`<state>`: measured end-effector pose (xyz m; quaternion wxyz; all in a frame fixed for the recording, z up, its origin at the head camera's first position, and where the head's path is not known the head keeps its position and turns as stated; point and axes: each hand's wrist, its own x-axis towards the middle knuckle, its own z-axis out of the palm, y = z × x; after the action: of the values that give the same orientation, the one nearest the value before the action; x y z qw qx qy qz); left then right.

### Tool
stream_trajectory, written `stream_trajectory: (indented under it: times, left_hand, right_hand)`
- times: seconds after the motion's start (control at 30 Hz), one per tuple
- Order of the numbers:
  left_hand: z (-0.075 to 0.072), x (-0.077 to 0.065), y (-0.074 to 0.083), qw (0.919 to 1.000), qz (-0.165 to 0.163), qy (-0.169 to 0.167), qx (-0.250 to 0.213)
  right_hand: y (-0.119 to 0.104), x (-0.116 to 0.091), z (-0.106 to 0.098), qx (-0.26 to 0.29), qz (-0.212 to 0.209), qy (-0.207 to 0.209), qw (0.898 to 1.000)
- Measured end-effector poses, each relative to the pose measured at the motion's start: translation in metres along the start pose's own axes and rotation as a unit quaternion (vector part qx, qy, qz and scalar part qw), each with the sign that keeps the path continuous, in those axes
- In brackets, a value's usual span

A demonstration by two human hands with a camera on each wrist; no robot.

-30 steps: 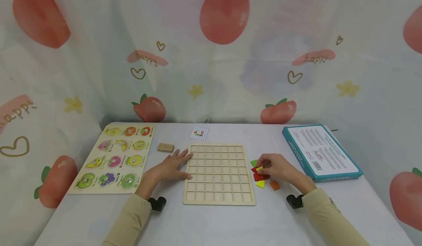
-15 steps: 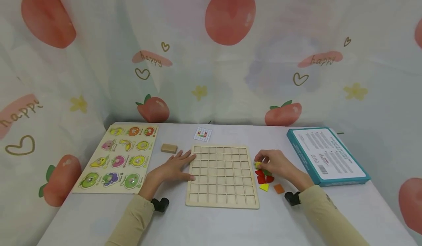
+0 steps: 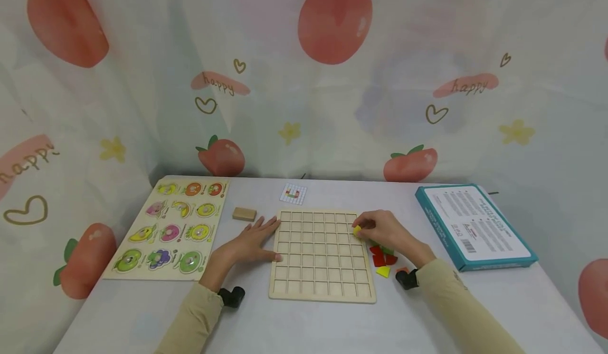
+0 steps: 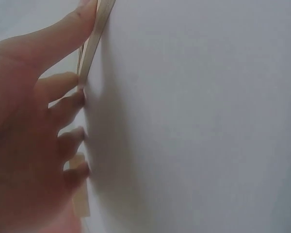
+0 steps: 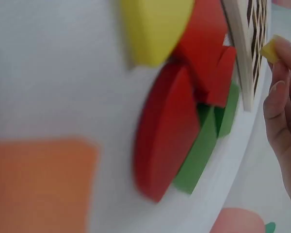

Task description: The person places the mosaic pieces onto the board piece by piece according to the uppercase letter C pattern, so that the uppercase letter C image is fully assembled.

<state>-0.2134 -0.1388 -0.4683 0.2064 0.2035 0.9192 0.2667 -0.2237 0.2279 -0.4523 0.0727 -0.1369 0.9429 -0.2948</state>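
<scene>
A pale wooden grid board (image 3: 319, 255) lies in the middle of the table, its square cells bare. My left hand (image 3: 248, 244) rests at its left edge with fingers spread, thumb and fingertips right at the rim. Over the board's upper right edge, my right hand (image 3: 383, 231) pinches a small yellow block (image 3: 357, 230) between thumb and fingers. The right wrist view also shows this yellow block (image 5: 270, 50) near the board's side. Red blocks (image 3: 378, 259), green blocks (image 5: 198, 160) and another yellow block (image 3: 383, 271) lie loose to the right of the board. An orange block (image 5: 39, 187) is nearby.
A fruit puzzle board (image 3: 170, 232) lies on the left. A wooden block (image 3: 244, 214) and a small printed grid card (image 3: 293, 194) are behind the grid board. The teal box (image 3: 476, 227) lies at the right. A fruit-patterned cloth (image 3: 304, 106) hangs behind the table.
My right hand has picked up a yellow block from the loose pile and moved it left to the board's right edge. The left hand stays at the board's left side.
</scene>
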Motion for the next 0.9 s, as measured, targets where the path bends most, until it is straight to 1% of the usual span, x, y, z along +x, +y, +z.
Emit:
stream_trajectory:
  times: [0.2, 0.27, 0.4, 0.43, 0.5, 0.57, 0.7, 0.9]
  left_hand:
    - [0.0, -0.002, 0.001, 1.0, -0.007, 0.006, 0.001]
    - [0.001, -0.002, 0.0, 0.9999, -0.006, 0.013, -0.004]
    - [0.006, -0.003, -0.001, 0.9994, -0.009, 0.023, -0.023]
    - [0.007, -0.003, -0.001, 0.9993, -0.009, 0.026, -0.027]
    - [0.008, -0.004, -0.002, 0.9992, -0.011, 0.026, -0.028]
    - [0.009, -0.003, -0.002, 0.999, -0.009, 0.03, -0.031]
    - [0.007, -0.002, -0.002, 0.9989, -0.003, 0.034, -0.032]
    - [0.005, 0.0, 0.0, 0.9984, 0.003, 0.038, -0.042]
  right_hand:
    - [-0.012, 0.016, 0.007, 0.028, -0.011, -0.001, 1.0]
    - [-0.015, 0.02, 0.01, 0.047, -0.009, -0.012, 0.999]
    - [-0.02, 0.027, 0.017, 0.075, -0.012, -0.048, 0.996]
    - [-0.02, 0.029, 0.019, 0.074, -0.016, -0.053, 0.996]
    - [-0.022, 0.032, 0.022, 0.061, -0.023, -0.051, 0.997]
    - [-0.023, 0.035, 0.023, 0.041, -0.042, -0.04, 0.997]
    - [-0.026, 0.042, 0.024, 0.012, -0.066, -0.023, 0.997]
    - [-0.03, 0.05, 0.026, -0.012, -0.088, -0.027, 0.996]
